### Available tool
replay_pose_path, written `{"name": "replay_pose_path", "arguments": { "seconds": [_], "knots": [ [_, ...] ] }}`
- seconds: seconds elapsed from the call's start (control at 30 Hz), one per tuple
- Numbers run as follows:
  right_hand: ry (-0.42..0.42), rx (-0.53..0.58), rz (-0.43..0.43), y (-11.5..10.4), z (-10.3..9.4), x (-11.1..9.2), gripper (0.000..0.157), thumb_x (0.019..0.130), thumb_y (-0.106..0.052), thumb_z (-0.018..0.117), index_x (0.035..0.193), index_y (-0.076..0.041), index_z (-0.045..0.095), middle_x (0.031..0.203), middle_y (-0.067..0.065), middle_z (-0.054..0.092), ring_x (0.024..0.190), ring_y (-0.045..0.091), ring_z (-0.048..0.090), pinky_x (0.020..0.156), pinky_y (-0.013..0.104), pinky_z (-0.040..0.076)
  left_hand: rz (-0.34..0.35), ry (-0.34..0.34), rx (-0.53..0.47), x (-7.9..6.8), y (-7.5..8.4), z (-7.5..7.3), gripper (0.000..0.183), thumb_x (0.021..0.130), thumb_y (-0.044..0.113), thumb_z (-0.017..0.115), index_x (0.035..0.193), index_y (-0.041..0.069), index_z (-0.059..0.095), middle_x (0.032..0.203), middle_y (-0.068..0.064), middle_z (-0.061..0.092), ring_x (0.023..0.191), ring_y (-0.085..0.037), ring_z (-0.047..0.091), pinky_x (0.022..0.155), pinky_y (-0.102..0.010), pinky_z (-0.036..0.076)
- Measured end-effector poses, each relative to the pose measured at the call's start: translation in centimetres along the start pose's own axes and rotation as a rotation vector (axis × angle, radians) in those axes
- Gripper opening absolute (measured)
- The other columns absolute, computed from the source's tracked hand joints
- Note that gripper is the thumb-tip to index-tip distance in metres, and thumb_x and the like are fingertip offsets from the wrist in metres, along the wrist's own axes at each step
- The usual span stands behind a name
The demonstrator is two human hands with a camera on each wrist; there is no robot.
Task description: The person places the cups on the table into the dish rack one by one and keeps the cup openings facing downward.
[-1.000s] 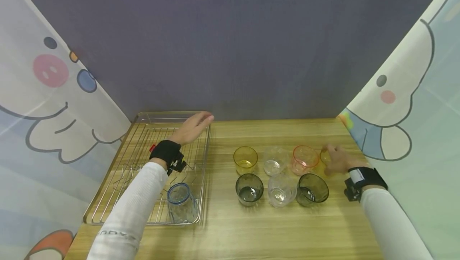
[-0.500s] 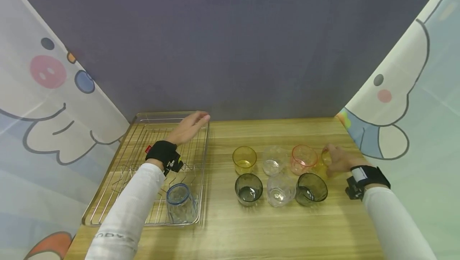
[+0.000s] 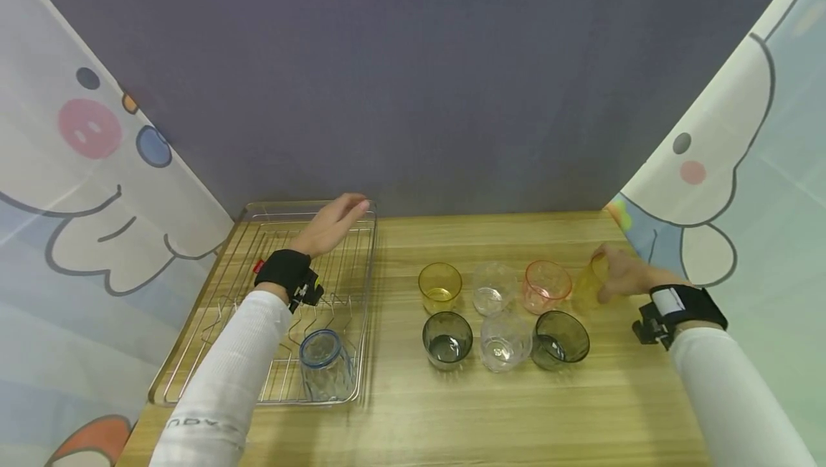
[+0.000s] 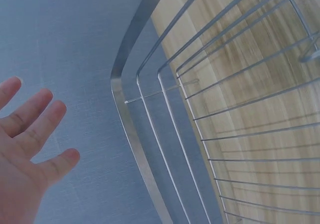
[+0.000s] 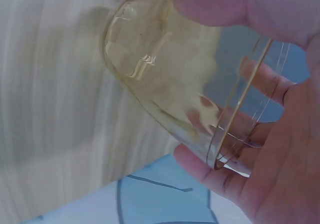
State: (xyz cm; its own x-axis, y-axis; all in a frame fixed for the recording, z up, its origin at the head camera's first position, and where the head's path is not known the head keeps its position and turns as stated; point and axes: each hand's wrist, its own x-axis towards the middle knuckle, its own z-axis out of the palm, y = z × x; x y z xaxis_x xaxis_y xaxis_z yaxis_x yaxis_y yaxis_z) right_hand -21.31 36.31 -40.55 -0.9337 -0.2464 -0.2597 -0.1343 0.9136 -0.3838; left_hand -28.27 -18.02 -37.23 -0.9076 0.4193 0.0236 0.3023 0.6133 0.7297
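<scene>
My right hand grips a clear yellow drinking glass at the right end of the cups. In the right wrist view, the thumb lies along one side of the yellow glass and the fingers curl round the other, near the rim. The glass tilts, its base close to the wooden tabletop. Left of it stands a pink-rimmed glass. My left hand hovers over the back of a wire dish rack, holding nothing. Its fingers are spread in the left wrist view.
On the table stand a second yellow glass, clear glasses and smoky grey glasses. A blue-rimmed glass sits in the rack's front right corner. A dark cloth wall closes the back; printed curtains flank both sides.
My right hand has drawn right with the yellow glass, which now shows more of its side and leans. The left hand has drifted slightly left over the rack.
</scene>
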Motion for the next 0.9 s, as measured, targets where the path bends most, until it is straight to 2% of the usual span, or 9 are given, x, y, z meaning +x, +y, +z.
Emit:
{"name": "replay_pose_path", "arguments": {
  "seconds": [0.2,0.4,0.7,0.9],
  "knots": [
    [0.024,0.011,0.016,-0.7,-1.8,-0.3,0.085,0.058,-0.010,0.081,0.125,0.013,0.034,0.108,0.037,0.053,0.095,0.045,0.054,0.075,0.047,0.051,0.017,0.003,0.008,0.3,0.2,0.0,0.063,0.104,0.055,0.031,0.152,0.015,0.033,0.154,-0.012,0.040,0.140,-0.032,0.042,0.116,-0.053,0.033],
    [0.051,0.029,0.014,-1.4,-2.8,-0.4,0.088,0.062,-0.014,0.084,0.130,0.011,0.034,0.116,0.041,0.050,0.105,0.053,0.052,0.077,0.053,0.052,0.034,0.009,0.025,0.5,0.5,0.3,0.063,0.104,0.056,0.030,0.152,0.015,0.033,0.154,-0.012,0.040,0.141,-0.031,0.041,0.117,-0.052,0.032],
    [0.088,0.076,-0.060,-3.2,-3.7,0.1,0.090,0.065,-0.015,0.083,0.133,0.011,0.031,0.124,0.037,0.047,0.111,0.053,0.048,0.079,0.055,0.052,0.069,0.027,0.049,0.9,1.4,0.3,0.065,0.103,0.059,0.030,0.152,0.017,0.034,0.153,-0.009,0.042,0.140,-0.029,0.042,0.116,-0.051,0.034],
    [0.063,0.129,-0.078,-5.1,-4.3,0.4,0.092,0.069,-0.016,0.082,0.139,0.008,0.027,0.131,0.034,0.040,0.115,0.053,0.046,0.084,0.059,0.051,0.086,0.033,0.025,1.0,2.2,-0.1,0.064,0.104,0.058,0.031,0.153,0.017,0.032,0.154,-0.009,0.040,0.138,-0.029,0.045,0.115,-0.050,0.035]
  ]
}}
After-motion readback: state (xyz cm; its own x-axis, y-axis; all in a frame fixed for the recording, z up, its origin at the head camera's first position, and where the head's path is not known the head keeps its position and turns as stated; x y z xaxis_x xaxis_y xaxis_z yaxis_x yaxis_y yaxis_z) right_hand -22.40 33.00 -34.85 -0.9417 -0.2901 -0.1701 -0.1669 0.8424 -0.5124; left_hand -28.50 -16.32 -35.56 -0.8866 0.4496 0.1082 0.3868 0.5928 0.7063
